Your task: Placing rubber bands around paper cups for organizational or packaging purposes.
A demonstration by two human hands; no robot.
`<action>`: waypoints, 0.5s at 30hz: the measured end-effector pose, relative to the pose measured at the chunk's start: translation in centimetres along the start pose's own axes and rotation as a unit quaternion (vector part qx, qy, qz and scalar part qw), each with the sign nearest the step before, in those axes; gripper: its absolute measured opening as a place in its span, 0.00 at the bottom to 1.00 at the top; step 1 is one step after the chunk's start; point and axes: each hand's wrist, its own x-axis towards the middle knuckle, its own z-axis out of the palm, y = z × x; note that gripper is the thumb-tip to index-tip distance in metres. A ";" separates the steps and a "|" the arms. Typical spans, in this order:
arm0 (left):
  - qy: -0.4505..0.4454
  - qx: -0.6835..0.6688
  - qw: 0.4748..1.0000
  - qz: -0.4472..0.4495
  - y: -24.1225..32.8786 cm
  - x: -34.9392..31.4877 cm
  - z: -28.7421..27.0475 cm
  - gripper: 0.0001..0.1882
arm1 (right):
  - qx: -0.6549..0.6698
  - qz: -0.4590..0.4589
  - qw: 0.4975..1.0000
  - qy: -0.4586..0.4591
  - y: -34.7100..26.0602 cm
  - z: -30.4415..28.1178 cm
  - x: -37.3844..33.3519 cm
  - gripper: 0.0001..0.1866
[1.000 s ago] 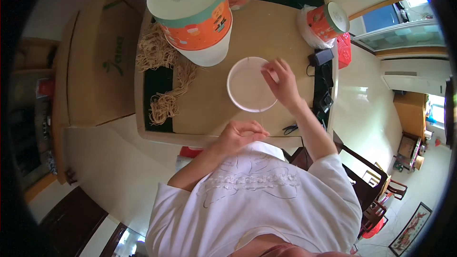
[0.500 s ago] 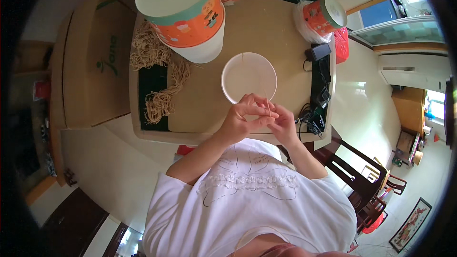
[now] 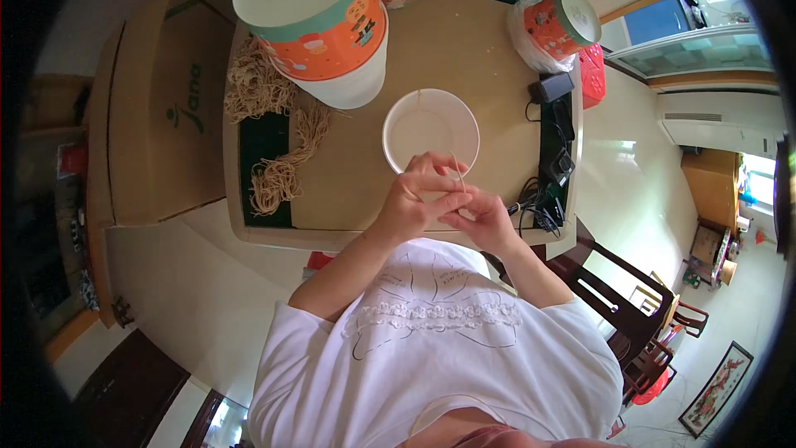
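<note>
A thin tan string (image 3: 458,172) stands up between the fingers of my left hand (image 3: 417,201), pinched by the fingertips. My right hand (image 3: 487,222) meets it from the right, thumb and fingers closed together at the string's lower part; the exact grip is partly hidden. Both hands are just over the near rim of an open white paper bucket (image 3: 396,145). At its far rim a bit of string (image 3: 419,97) shows. Bundles of loose tan string (image 3: 279,182) lie on the table's left side.
Stacked orange-and-green paper buckets (image 3: 319,50) stand upside down at the back left. A smaller orange tub (image 3: 547,29) in plastic is at the back right. Black adapters and cables (image 3: 560,168) line the right edge. A large cardboard box (image 3: 157,116) stands left of the table (image 3: 340,191).
Both hands have shifted slightly left while staying together. My right hand has turned, its fingers curling further in under the left fingertips. The string now leans a little differently.
</note>
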 end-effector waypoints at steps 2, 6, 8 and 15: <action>0.009 -0.043 0.999 -0.008 -0.4 0.4 -0.6 0.11 | -0.026 0.000 0.998 -0.052 -2.2 -0.8 0.1 0.08; -0.041 -0.053 0.992 -0.103 -1.9 0.8 -3.1 0.16 | -0.022 -0.065 0.994 -0.085 -5.0 -3.1 -0.6 0.07; -0.104 0.508 0.846 0.122 -4.0 0.3 -3.5 0.14 | 0.106 -0.099 0.989 -0.038 -5.4 -3.9 -0.9 0.08; -0.049 0.477 0.878 -0.009 -3.7 0.8 -3.4 0.08 | 0.315 -0.127 0.940 0.023 -7.1 -6.4 -1.2 0.08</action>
